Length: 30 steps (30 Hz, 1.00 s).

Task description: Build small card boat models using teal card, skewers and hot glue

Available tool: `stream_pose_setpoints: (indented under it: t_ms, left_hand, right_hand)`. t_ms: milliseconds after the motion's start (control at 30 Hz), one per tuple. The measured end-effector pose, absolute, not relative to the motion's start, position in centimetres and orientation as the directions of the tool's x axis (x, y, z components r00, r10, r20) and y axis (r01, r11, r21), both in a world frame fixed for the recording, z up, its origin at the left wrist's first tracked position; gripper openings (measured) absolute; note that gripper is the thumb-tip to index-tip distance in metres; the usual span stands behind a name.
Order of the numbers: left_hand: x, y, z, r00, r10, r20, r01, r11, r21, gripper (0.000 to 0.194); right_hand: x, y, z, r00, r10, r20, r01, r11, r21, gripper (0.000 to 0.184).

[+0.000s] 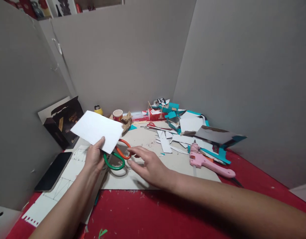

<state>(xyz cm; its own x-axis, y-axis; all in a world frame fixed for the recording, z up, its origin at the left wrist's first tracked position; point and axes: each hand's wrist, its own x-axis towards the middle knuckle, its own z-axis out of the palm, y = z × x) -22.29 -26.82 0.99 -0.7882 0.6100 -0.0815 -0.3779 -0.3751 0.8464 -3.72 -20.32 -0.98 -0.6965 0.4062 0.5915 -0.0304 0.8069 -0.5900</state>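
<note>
My left hand [94, 156] pinches a blank white piece of card [97, 127] near its lower edge, thumb on top, and holds it tilted above the table. Just under the card's edge is a pair of scissors with one orange and one green handle loop [114, 165]; the card hides the blades. Whether the left fingers also grip the scissors cannot be made out. My right hand [151, 166] is at the orange loop, thumb and fingers apart, fingertips close to or touching it. Beneath lies a pale board [143, 181] on the red table.
A pink glue gun [205, 162] and white card offcuts [165, 144] lie right, with red-handled scissors [153, 125] behind. At left are a phone [53, 171], a drawn-on sheet [60, 189] and a dark box [65, 124]. A paper cup [117, 115] stands at the back. Grey walls enclose the table.
</note>
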Motion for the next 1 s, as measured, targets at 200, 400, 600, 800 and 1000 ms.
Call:
stream_pose_setpoints:
  t_ms: [200,400,600,800,1000]
  left_hand:
    - [-16.1,-22.9,2.8,-0.720,0.694,-0.004,-0.309,-0.316,0.897,0.019]
    - [-16.0,-22.1,4.0,-0.606,0.795,-0.018,-0.298,-0.206,0.932,0.027]
    - [-19.5,-25.0,2.1,-0.620,0.783,-0.055,-0.300,-0.171,0.938,0.036]
    - [-19.3,-27.2,0.0,-0.481,0.868,-0.126,-0.317,-0.039,0.947,0.046]
    - [-18.8,-27.9,-1.7,-0.382,0.919,-0.099,-0.336,-0.039,0.941,0.041]
  right_hand:
    - [-3.8,-17.9,0.2,-0.783,0.574,0.238,0.469,0.798,-0.379,0.029]
    - [-0.7,-13.6,0.8,-0.684,0.718,0.127,0.606,0.657,-0.449,0.027]
    - [1.4,-13.4,-0.6,-0.625,0.773,0.112,0.246,0.331,-0.911,0.015]
    - [-0.5,-15.5,-0.9,-0.600,0.785,0.156,-0.192,0.048,-0.980,0.030]
    - [-2.0,-17.1,-3.2,-0.626,0.775,0.089,-0.279,-0.116,-0.953,0.039]
